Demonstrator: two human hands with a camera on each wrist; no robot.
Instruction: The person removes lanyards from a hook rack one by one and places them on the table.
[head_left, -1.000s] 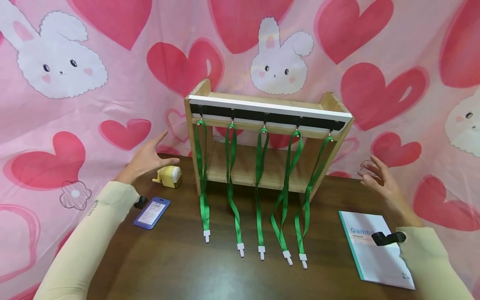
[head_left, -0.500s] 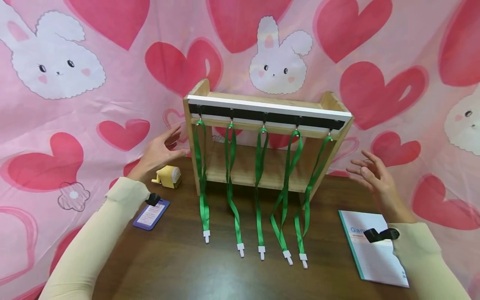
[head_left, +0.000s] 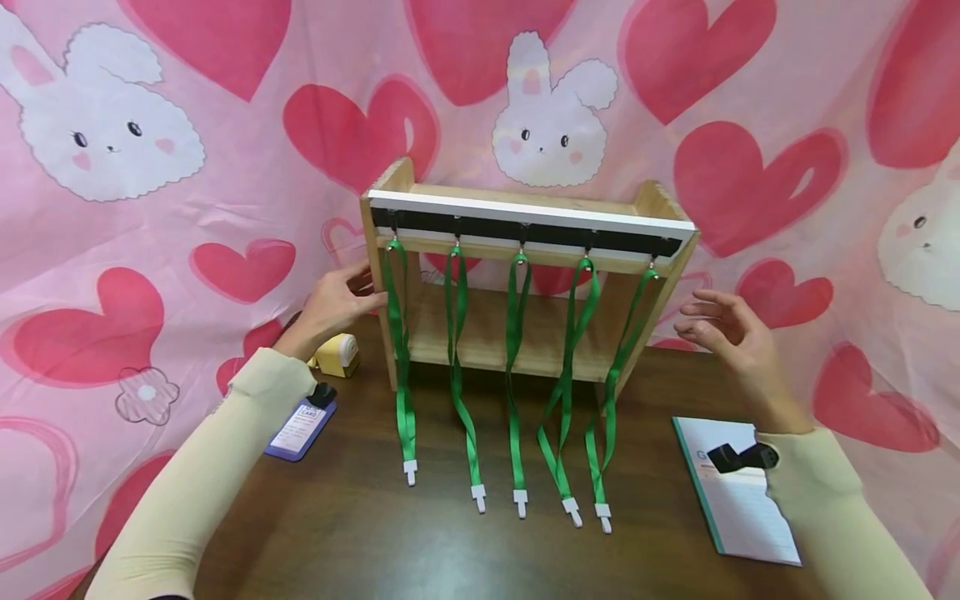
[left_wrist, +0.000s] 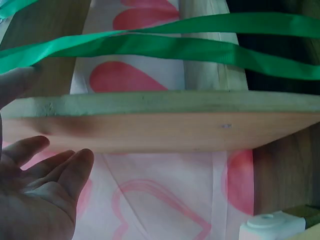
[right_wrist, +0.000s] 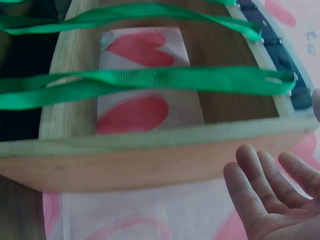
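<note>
The left hand (head_left: 330, 304) rests its relaxed, straight fingers against the left side panel of the wooden rack (head_left: 645, 208), gripping nothing. The right hand (head_left: 723, 333) hovers spread just beside the rack's right panel, not touching. Five green lanyards (head_left: 517, 350) hang from the rack's rail. A blue card holder (head_left: 300, 427) reads "CARD"; the booklet's (head_left: 738, 508) title is hidden.
</note>
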